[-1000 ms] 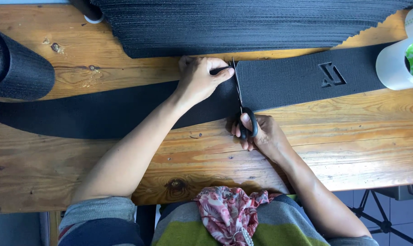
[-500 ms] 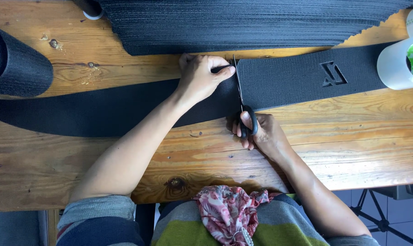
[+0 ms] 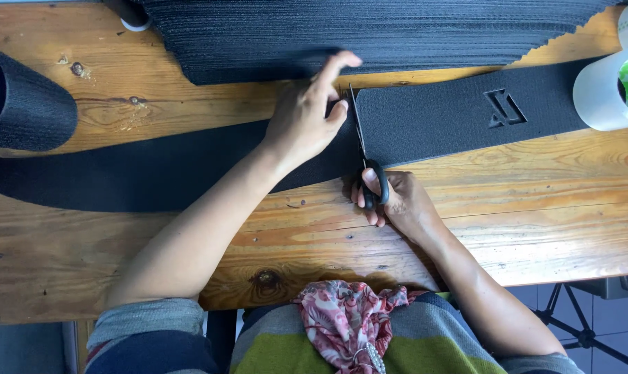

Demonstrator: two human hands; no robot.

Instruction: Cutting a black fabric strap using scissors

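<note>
Right hand (image 3: 404, 204) grips black scissors (image 3: 366, 163) cutting a textured black strap (image 3: 438, 121); left hand (image 3: 307, 118) rests on it, fingers spread, centre frame, on a knotty wooden table (image 3: 120, 242).

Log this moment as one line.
left hand: on black strip, fingers lifting | right hand: holds scissors, blades across strip | stacked pieces behind | wooden table

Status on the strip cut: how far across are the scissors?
Done: the scissors blades span nearly the whole black strip. In hand: right hand works the handles, left hand rests on the strip beside the blades. Left: whether the far edge is severed can't be seen.
</note>
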